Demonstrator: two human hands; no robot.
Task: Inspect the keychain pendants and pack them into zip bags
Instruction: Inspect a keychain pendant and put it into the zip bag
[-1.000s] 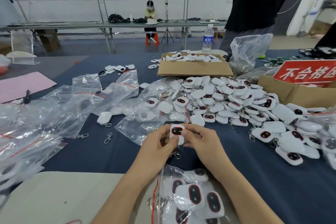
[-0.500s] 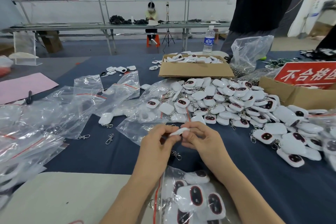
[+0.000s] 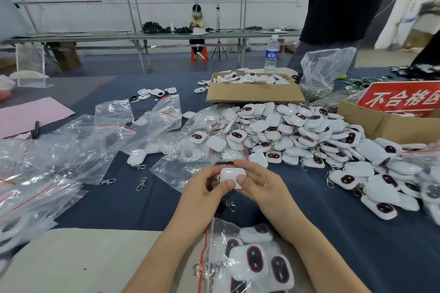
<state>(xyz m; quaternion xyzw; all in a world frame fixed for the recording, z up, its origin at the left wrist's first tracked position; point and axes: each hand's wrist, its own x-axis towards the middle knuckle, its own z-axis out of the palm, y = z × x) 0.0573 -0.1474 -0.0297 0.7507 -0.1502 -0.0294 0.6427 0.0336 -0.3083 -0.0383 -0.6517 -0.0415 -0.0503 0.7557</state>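
Observation:
A white keychain pendant [image 3: 231, 175] is held between both hands above the dark blue table, plain white back toward me. My left hand [image 3: 204, 191] and my right hand [image 3: 258, 184] pinch it from either side with thumbs and fingertips. Its metal clasp [image 3: 229, 204] dangles below. A zip bag [image 3: 247, 264] part-filled with pendants lies near me under my forearms. A big heap of loose pendants [image 3: 307, 135] covers the table ahead and to the right. Empty zip bags [image 3: 95, 143] are scattered on the left.
A cardboard box of pendants [image 3: 254, 93] stands behind the heap. Another box with a red sign [image 3: 402, 100] sits at right. A water bottle [image 3: 272, 54] and a clear plastic bag [image 3: 326, 66] stand at the back. Loose clasps [image 3: 141, 183] lie left of my hands. A person in black stands beyond the table.
The pendant has been turned over between my fingers: its dark face showed a second ago, then its edge, and now its plain white back faces me.

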